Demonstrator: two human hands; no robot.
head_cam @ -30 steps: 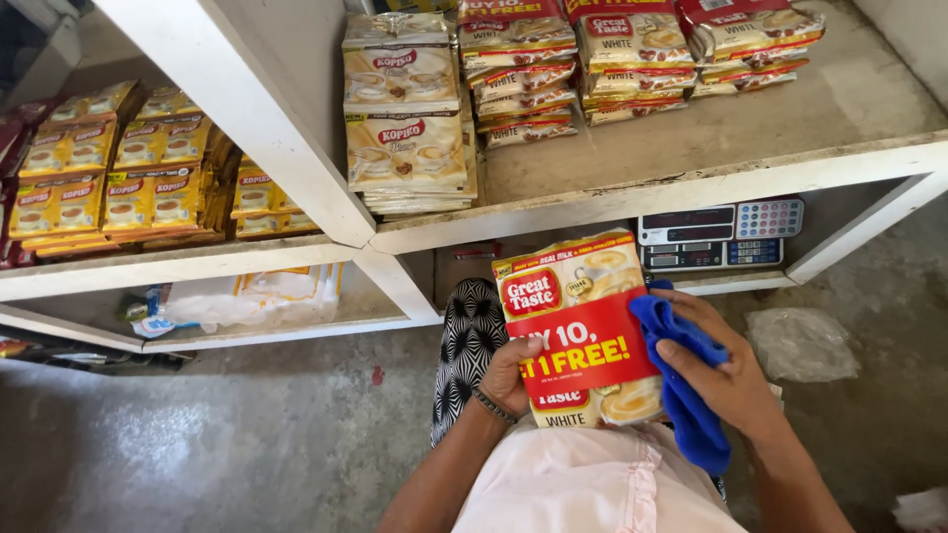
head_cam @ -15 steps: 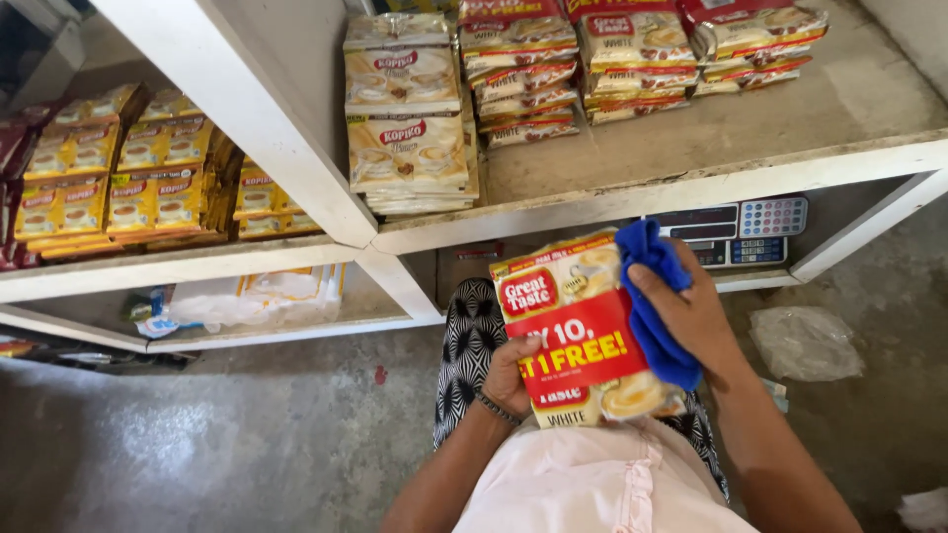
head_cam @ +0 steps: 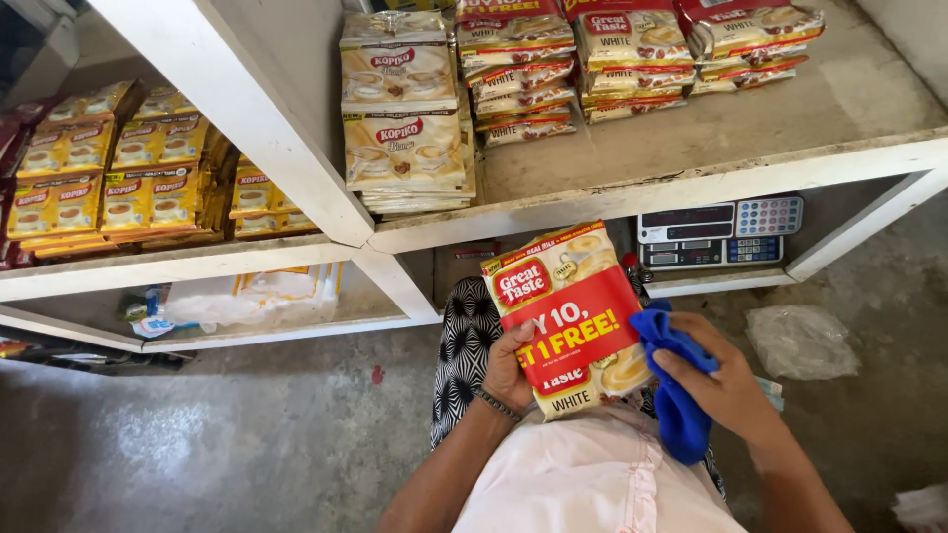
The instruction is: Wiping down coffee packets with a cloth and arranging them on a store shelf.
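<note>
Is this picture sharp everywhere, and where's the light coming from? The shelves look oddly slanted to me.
Head view: the packet, cloth and both hands, left and right, look sharp; daylight puts a pale sheen on the floor at lower left; the lower shelf lies in shade; the wide lens splays the shelf edges outward.

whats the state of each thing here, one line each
left hand: grips the sachet pack from its left edge
sachet pack: held up, tilted, sealed
right hand: presses a blue cloth to the pack's right edge
blue cloth: bunched, hanging down from the hand
stacked packs: piled flat on the upper shelf
weighing scale: on the lower shelf, display blank
plastic bag: crumpled on the floor
</note>
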